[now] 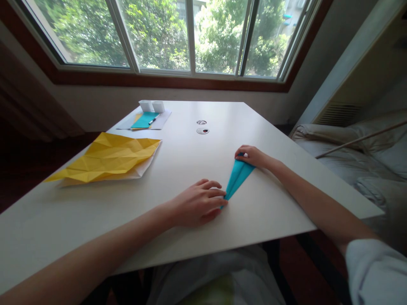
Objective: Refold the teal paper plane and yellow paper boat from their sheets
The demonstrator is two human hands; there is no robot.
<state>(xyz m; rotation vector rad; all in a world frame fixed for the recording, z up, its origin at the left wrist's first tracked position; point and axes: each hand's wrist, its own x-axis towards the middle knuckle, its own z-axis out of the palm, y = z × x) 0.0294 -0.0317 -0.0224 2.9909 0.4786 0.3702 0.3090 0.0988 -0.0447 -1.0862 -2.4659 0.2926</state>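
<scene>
A turquoise sheet of paper (239, 174), folded into a long narrow kite shape, lies on the white table in front of me. Its wide end is at the far side, where my right hand (249, 156) pinches the top edge with bent fingers. The narrow tip points toward me and to the left. There my left hand (203, 200) has its thumb and forefinger at the tip, the other fingers spread a little apart above it. Part of the tip is hidden behind these fingers.
A creased yellow paper (111, 159) with a white underside lies at the left. Farther back are turquoise sheets (145, 120), a pen (154, 120) and two small white boxes (151, 106). Two round inserts (202, 131) sit mid-table (178, 148). A padded couch (333, 140) stands at the right.
</scene>
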